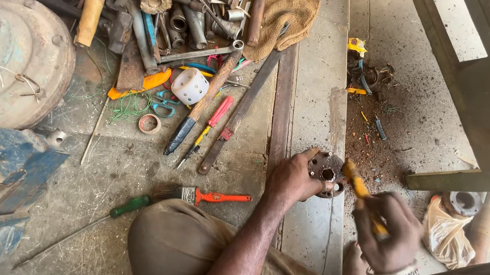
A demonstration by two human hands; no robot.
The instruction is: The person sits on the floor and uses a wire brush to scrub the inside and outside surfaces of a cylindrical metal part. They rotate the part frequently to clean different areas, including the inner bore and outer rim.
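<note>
Seated on the workshop floor, the person is steadying a round rusty metal flange [326, 172] with the left hand [291, 179], fingers curling around its near-left rim, thumb at the top edge; the hand is partly closed on the part. The flange is lying flat on a pale concrete strip [320, 70], just ahead of the knees, with its centre bore and ring of bolt holes facing up, so its axis is pointing roughly toward the camera. The right hand [386, 233] is fisted shut around a yellow-handled tool [360, 190]; its long axis is running from the fist up-left, the far end touching or just over the flange's right edge. Tip is hidden, so I cannot tell the tool type. Judgement: the flange looks like solid metal, heavy for its size, rigid, rough with rust rather than slippery; the rim is the sensible grip. Nearby to the left, a paintbrush with an orange handle [211, 197] and a green-handled screwdriver [110, 214] are lying apart.
</note>
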